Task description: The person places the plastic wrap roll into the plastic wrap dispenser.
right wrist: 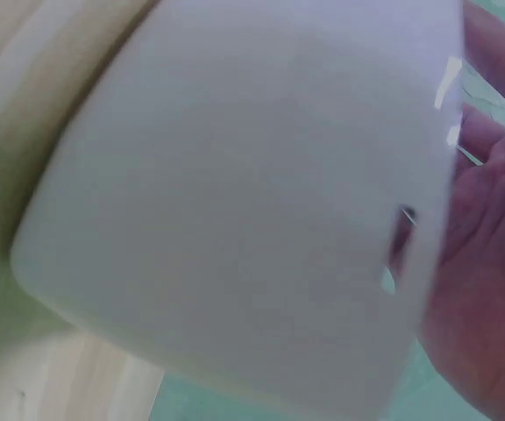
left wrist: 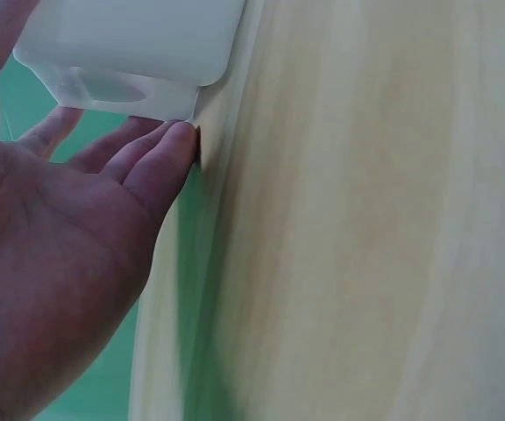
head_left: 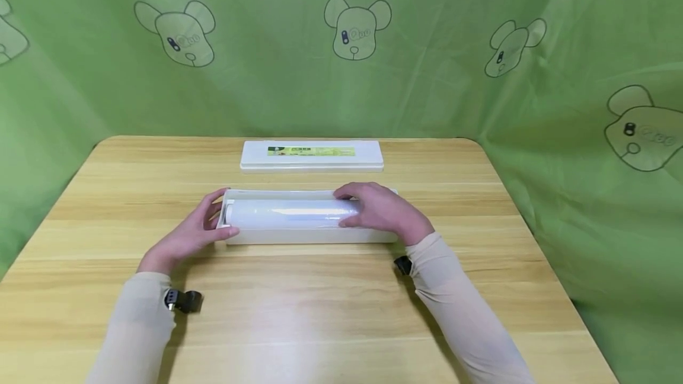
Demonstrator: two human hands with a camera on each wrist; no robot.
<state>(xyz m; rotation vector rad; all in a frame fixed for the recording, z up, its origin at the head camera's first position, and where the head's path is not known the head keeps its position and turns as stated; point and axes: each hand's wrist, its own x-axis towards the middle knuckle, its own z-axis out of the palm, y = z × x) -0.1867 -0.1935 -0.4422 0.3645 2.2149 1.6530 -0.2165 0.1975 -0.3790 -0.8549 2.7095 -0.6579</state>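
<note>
A long white plastic box point(head_left: 309, 236) stands without a lid in the middle of the table. Inside it lies a shiny roll of cling film point(head_left: 283, 214), its white core end showing at the left. My left hand point(head_left: 194, 231) grips the box's left end, thumb at the front wall and fingers round the end; the left wrist view shows its fingertips point(left wrist: 181, 132) right at the box's edge. Over the right part of the box, my right hand point(head_left: 381, 209) holds the roll between thumb and fingers. The right wrist view is mostly filled by the box's slotted end wall point(right wrist: 235, 193).
Behind the box lies a white lid point(head_left: 312, 163) with a green and yellow label, parallel to it. The wooden table point(head_left: 299, 313) ends at a green cloth point(head_left: 267, 88) with mouse-head drawings along the back and sides.
</note>
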